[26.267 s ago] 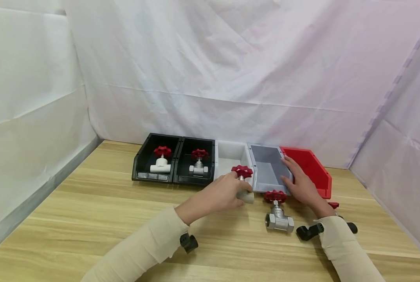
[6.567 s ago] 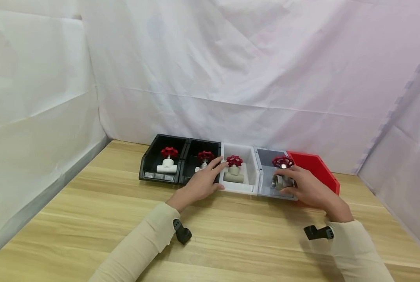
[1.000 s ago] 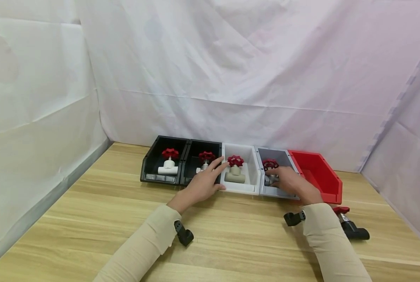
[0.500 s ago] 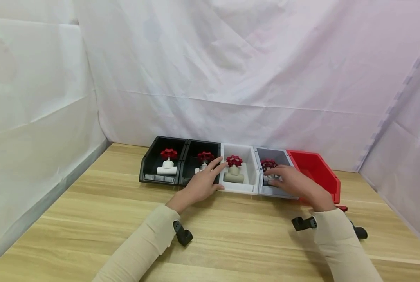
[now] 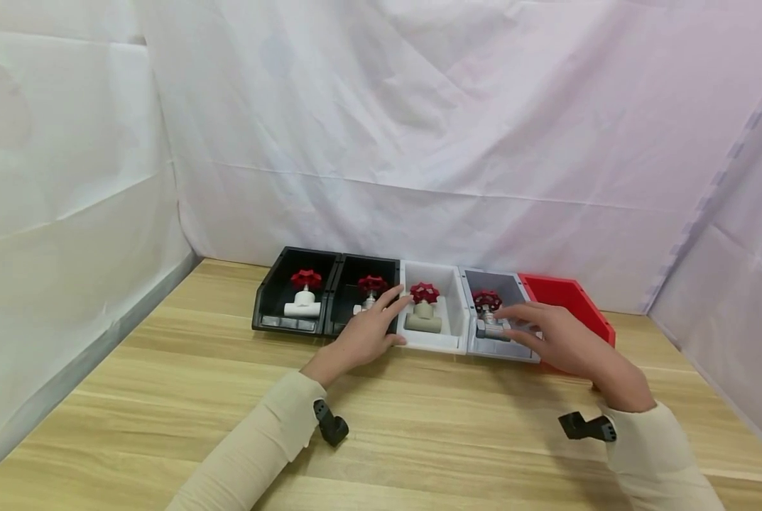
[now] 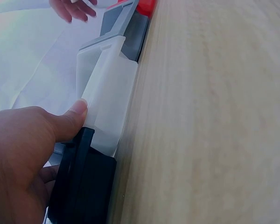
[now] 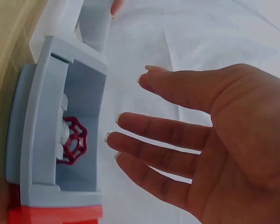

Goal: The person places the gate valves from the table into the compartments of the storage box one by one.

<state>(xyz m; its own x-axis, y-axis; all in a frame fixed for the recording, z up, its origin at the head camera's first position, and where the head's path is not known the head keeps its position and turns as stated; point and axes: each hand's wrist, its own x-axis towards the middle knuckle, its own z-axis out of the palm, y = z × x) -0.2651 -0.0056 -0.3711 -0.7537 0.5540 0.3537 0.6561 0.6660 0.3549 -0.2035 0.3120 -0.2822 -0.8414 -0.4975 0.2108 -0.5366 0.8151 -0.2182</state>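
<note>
My right hand (image 5: 566, 344) hovers over the right edge of the grey bin (image 5: 505, 354), fingers extended and apart from everything. In that bin stands a metal gate valve (image 5: 492, 330) with a red handwheel (image 7: 73, 141). My left hand (image 5: 366, 333) rests over the divider between the second black bin (image 5: 363, 264) and the white bin (image 5: 434, 343). In the left wrist view its thumb (image 6: 77, 114) touches the front lip. A beige valve (image 5: 423, 319) stands in the white bin. Behind my left fingers, a smaller metal valve (image 5: 372, 285) is partly hidden.
The leftmost black bin (image 5: 289, 324) holds a white plastic valve (image 5: 302, 305). A red bin (image 5: 566, 291) ends the row on the right, partly behind my right hand. White curtains (image 5: 419, 142) close off the back and sides of the wooden table (image 5: 444, 440).
Since half a second ago, my right hand has let go of the metal valve in the grey bin and drawn back rightward. My left hand stays put. The beige valve was in my left hand much earlier.
</note>
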